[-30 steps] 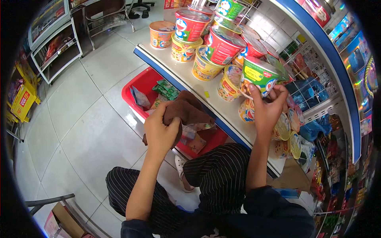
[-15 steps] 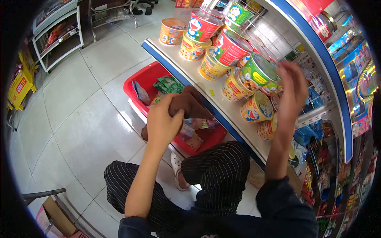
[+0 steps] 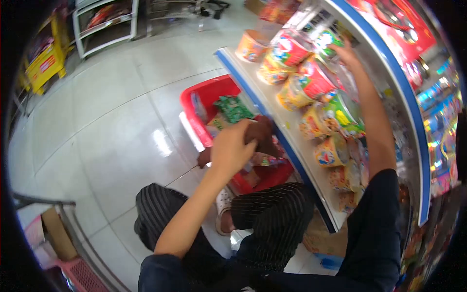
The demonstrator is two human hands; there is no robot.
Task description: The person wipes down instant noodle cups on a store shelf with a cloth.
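1. Two bare hands were at work: the left hand (image 3: 232,148) clenched a brown cloth (image 3: 261,135), bunched above the red bin (image 3: 186,100), while the right hand (image 3: 348,53) reached up to a green cup (image 3: 325,39).
2. That green cup was toward the back of the shelf (image 3: 266,91), behind a red cup (image 3: 292,47). Blur hid the contact, so I could not tell whether the right hand had grasped it or was only against its side.
3. As I judged it, the step in hand was getting to this one cup, with the cloth held apart from it in the other fist.
4. Any lift from there called, in my judgement, for a light hold and a path clear of the neighbours, since cups packed so close could easily tip.
5. Pale and edged in blue, the shelf bore cups in close rows: an orange cup (image 3: 251,45) at the far end, some red ones above yellow, and a second green cup (image 3: 342,115) beside the right forearm.
6. Below the shelf's front edge, the bin held green packets (image 3: 235,109) and other wrapped goods.
7. Glossy floor tiles (image 3: 112,117) spread to the left, with a white rack (image 3: 106,21) and a yellow stand (image 3: 46,73) beyond, and a cardboard box (image 3: 57,233) near a pink basket (image 3: 87,276) at lower left.
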